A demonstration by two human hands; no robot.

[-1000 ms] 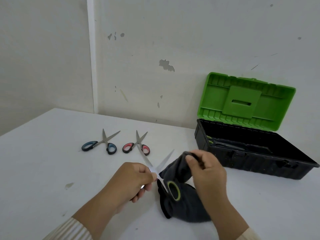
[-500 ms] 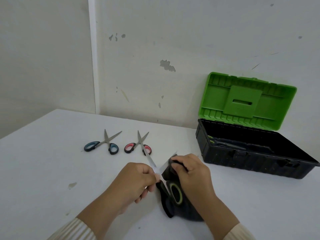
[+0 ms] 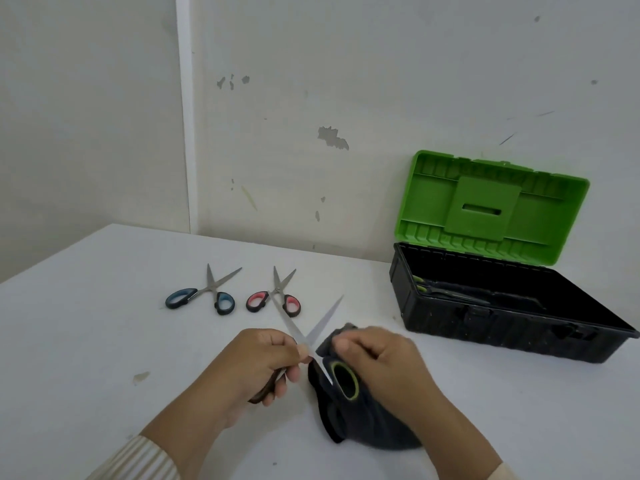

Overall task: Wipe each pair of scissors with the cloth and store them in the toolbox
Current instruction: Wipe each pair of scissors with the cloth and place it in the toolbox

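Head view. Left hand [image 3: 263, 365] curls round the green-handled scissors [image 3: 329, 313] at the pivot and one handle. The blades are spread open, tips pointing away. Right hand [image 3: 381, 362] pinches the dark cloth [image 3: 374, 431], bunched just beside the right-hand blade's base; the rest of the cloth lies on the table [image 3: 104, 323]. Blue-handled scissors [image 3: 207, 292] and red-handled scissors [image 3: 277, 299] lie side by side beyond. Toolbox [image 3: 519, 327] stands open at right, with stowed scissors [image 3: 420, 289] inside.

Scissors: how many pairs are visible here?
4: a blue-handled pair and a red-handled pair on the table, one open pair in the left hand, a fourth pair inside the toolbox. Others may be hidden there.
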